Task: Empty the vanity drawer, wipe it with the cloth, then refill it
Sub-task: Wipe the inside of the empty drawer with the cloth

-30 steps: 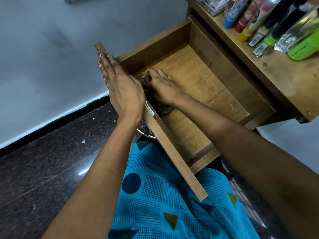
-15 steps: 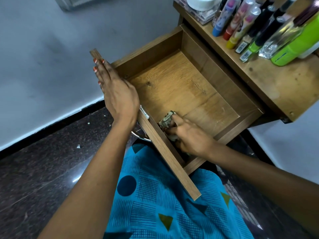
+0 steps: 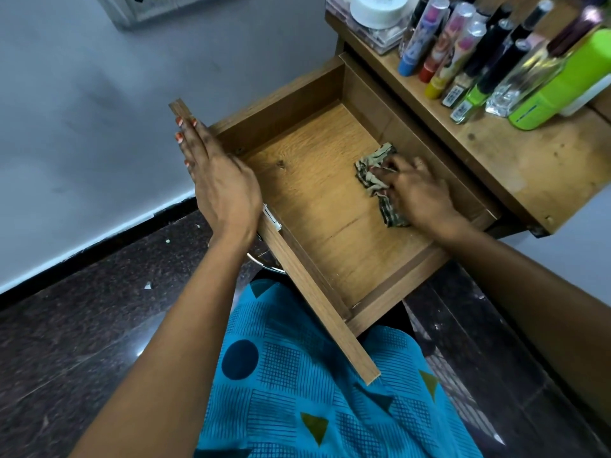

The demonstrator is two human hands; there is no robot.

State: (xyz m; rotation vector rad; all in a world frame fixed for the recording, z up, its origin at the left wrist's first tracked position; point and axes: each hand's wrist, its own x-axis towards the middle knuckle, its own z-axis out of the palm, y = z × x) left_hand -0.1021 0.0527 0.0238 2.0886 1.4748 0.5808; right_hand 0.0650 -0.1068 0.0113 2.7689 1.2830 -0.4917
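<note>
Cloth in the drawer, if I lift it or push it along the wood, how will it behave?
The cloth looks crumpled and creased under the right hand, so it would probably droop limply when lifted. It seems thin and light. Pushed, it will likely bunch up rather than slide flat on the drawer floor.

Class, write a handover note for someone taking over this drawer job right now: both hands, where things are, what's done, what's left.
Left hand: flat, fingers straight, resting on the front panel of the drawer.
Right hand: grips the bunched cloth, pressing it on the drawer floor near the vanity side.
Drawer: pulled out, with only the cloth inside.
Bottles and a jar stand on the vanity top.
Done: emptying. Under way: wiping. Left: finish wiping, then refill.
</note>
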